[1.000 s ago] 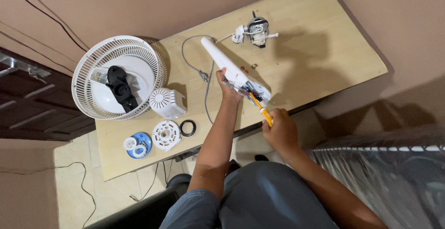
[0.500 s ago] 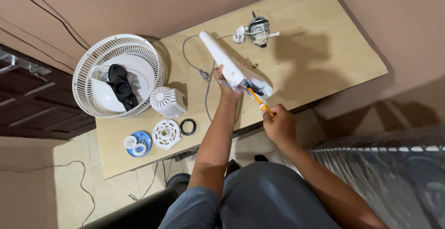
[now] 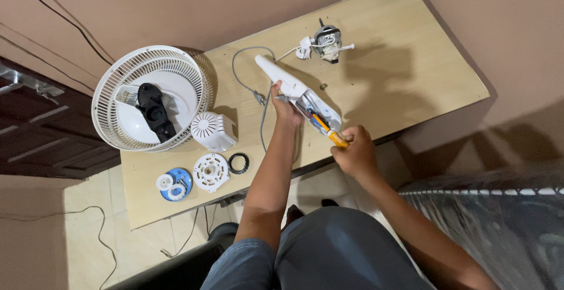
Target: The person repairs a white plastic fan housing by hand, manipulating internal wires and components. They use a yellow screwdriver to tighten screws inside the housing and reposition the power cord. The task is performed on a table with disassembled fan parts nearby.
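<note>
My left hand (image 3: 285, 109) grips the white fan neck housing (image 3: 294, 88), which lies open-side up on the wooden table (image 3: 405, 78). My right hand (image 3: 353, 152) holds a yellow-handled screwdriver (image 3: 329, 132) whose tip points into the lower end of the housing, where coloured wires show. A grey cable (image 3: 247, 78) runs from the housing toward the fan motor (image 3: 328, 42) at the back of the table.
A white fan grille (image 3: 153, 97) holding a black part and a white blade piece sits at the left. Beside it are a white motor cover (image 3: 211, 130), a white round disc (image 3: 210, 171), a black ring (image 3: 238, 163) and a blue cap (image 3: 174, 183). Shiny fabric (image 3: 493, 208) hangs at right.
My right hand and the screwdriver have shifted slightly up toward the housing end. My left hand keeps its grip on the housing, which has barely moved.
</note>
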